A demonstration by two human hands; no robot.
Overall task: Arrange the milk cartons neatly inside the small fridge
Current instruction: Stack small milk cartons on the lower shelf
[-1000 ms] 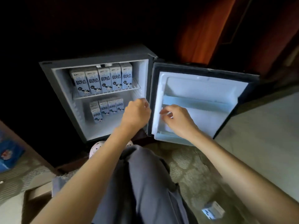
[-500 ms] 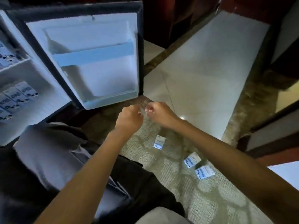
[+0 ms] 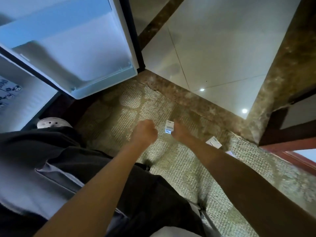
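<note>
A small white milk carton (image 3: 169, 127) sits on the carpet (image 3: 179, 168) between my two hands. My right hand (image 3: 181, 132) is down against the carton's right side; its fingers are hidden, so a grip is not visible. Just left of the carton, my left hand (image 3: 145, 132) is curled into a fist with nothing visible in it. Two more cartons (image 3: 213, 142) lie further right, one partly hidden behind my right forearm. The fridge door (image 3: 68, 48) stands open at upper left. At the left edge, cartons (image 3: 8, 93) show inside the fridge.
I crouch on the patterned carpet, with my knees and dark clothing at lower left and a white slipper (image 3: 53, 123) under the fridge. A brown marble border (image 3: 196, 100) and glossy white floor tiles (image 3: 222, 48) lie beyond. A dark wooden frame (image 3: 290, 134) stands at right.
My view swung right and down, from the fridge interior to the carpet. Both hands left the fridge and dropped toward the floor; my right hand reached the nearest carton.
</note>
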